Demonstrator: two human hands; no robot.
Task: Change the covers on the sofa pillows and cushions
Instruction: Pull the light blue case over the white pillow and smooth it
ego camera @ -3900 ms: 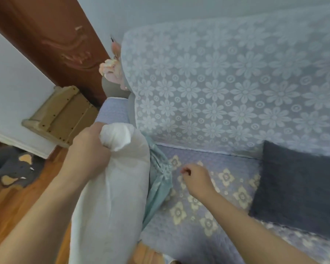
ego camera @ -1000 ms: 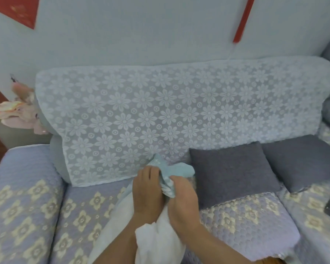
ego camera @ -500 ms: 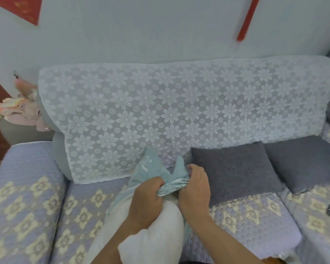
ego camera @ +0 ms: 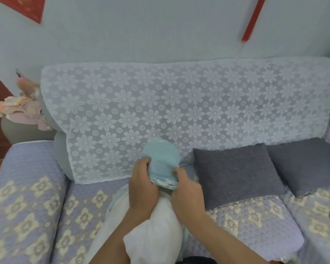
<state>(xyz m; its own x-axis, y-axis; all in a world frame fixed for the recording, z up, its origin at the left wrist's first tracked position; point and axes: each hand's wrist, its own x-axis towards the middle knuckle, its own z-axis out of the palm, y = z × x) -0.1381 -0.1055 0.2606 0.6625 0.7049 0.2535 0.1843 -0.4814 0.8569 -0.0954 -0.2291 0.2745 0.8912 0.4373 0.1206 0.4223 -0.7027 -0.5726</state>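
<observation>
Soft, even, cool daylight fills the room, casting no hard shadows and no glare. The white floral lace throw [ego camera: 179,115] bows at the wide-angle edges. Fine detail is smeared; the pink flower bunch [ego camera: 19,109] is blurred.

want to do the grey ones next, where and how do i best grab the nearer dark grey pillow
Grip the dark grey pillow by its top left corner, coming from the left front. It leans on the lace-covered backrest, so that corner stands free, while the second grey pillow crowds its right edge.
</observation>
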